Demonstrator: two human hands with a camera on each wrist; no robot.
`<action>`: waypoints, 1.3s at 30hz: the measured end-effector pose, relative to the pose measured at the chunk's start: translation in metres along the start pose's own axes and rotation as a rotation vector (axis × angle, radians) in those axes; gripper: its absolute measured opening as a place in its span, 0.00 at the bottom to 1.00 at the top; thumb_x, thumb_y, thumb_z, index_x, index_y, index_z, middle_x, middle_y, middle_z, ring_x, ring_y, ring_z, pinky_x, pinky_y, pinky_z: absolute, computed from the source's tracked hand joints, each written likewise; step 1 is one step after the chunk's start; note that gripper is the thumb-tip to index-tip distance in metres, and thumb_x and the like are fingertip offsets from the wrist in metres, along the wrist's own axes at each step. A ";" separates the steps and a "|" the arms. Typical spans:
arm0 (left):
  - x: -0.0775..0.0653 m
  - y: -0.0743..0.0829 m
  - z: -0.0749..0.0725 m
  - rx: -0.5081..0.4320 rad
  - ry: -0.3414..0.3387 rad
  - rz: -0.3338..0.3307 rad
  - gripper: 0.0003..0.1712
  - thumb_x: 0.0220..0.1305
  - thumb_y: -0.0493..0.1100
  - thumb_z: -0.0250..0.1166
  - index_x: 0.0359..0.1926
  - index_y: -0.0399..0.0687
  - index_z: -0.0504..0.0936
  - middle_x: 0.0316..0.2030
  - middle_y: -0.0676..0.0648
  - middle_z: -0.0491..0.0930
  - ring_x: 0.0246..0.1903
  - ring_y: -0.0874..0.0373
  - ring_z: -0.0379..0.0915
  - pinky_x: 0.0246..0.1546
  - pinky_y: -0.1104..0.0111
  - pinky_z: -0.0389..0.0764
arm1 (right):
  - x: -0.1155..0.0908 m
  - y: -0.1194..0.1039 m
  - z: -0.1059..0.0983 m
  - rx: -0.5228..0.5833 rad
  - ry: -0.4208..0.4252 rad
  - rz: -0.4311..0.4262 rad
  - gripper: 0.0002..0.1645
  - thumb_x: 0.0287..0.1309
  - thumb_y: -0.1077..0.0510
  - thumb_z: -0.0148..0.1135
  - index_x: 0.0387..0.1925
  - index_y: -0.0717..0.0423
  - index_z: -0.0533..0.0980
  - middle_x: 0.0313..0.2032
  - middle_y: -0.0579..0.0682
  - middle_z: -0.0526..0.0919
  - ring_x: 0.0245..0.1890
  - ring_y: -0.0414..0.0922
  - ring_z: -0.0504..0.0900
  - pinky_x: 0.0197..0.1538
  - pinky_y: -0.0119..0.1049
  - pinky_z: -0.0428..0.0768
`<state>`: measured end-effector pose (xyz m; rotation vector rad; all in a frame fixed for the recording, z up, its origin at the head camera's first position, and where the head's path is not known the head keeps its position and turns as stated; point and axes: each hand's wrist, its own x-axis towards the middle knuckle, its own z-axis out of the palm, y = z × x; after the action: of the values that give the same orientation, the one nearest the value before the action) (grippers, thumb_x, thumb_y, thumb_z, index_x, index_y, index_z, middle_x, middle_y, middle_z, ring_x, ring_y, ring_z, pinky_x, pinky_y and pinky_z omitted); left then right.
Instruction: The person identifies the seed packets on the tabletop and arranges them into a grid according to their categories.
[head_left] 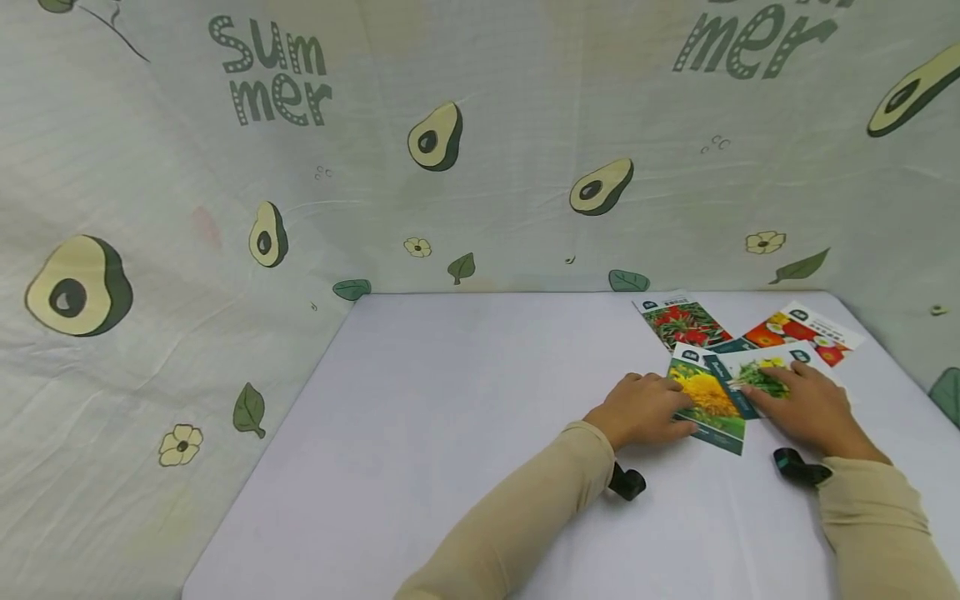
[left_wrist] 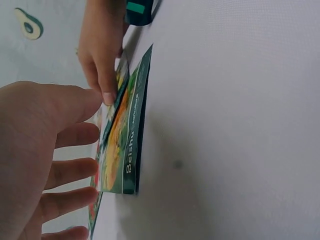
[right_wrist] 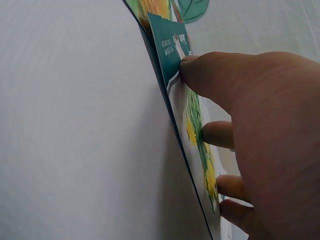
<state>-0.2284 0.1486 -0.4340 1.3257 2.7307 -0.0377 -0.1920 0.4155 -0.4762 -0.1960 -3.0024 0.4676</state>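
Note:
My left hand is at the left edge of a seed packet with a yellow flower, its fingertips overlapping the packet. In the left wrist view its fingers are spread and relaxed beside the packet's green "Beishu" strip. My right hand rests on a white seed packet with green stems and yellow blooms, thumb and fingertips touching its face in the right wrist view. This white packet's dark green end strip overlaps the yellow-flower packet. The right palm and fingers hide part of the white packet.
Behind these lie a seed packet with red flowers and another with red, orange and white flowers. All rest at the right of a white table, backed by an avocado-print cloth. Black wrist devices sit by both cuffs.

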 end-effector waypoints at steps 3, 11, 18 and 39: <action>0.003 0.002 -0.001 -0.002 -0.005 -0.005 0.27 0.71 0.69 0.52 0.68 0.76 0.73 0.66 0.66 0.67 0.65 0.68 0.61 0.65 0.67 0.63 | 0.000 0.000 0.000 -0.002 0.005 0.000 0.49 0.68 0.31 0.52 0.60 0.76 0.67 0.61 0.86 0.55 0.58 0.83 0.55 0.57 0.79 0.53; 0.009 0.007 0.005 0.000 -0.019 -0.023 0.25 0.72 0.67 0.53 0.66 0.77 0.74 0.65 0.66 0.68 0.63 0.67 0.62 0.62 0.67 0.66 | 0.000 0.001 0.005 -0.002 0.015 0.008 0.48 0.68 0.32 0.53 0.61 0.75 0.67 0.61 0.85 0.56 0.58 0.83 0.55 0.57 0.79 0.53; 0.018 0.015 0.009 -0.026 -0.036 -0.009 0.24 0.72 0.66 0.54 0.66 0.76 0.75 0.67 0.64 0.65 0.66 0.68 0.58 0.65 0.70 0.63 | 0.000 -0.002 0.004 0.006 0.028 -0.010 0.49 0.67 0.30 0.53 0.61 0.75 0.68 0.61 0.85 0.57 0.58 0.82 0.56 0.56 0.79 0.54; 0.031 0.028 0.013 -0.051 -0.063 -0.044 0.28 0.71 0.68 0.54 0.69 0.76 0.70 0.72 0.62 0.58 0.71 0.67 0.51 0.67 0.69 0.62 | -0.002 -0.003 0.002 -0.007 0.024 -0.003 0.47 0.69 0.33 0.53 0.60 0.76 0.68 0.61 0.85 0.56 0.59 0.82 0.55 0.57 0.79 0.53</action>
<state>-0.2245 0.1895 -0.4493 1.2302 2.6897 -0.0131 -0.1903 0.4118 -0.4769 -0.1957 -2.9813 0.4514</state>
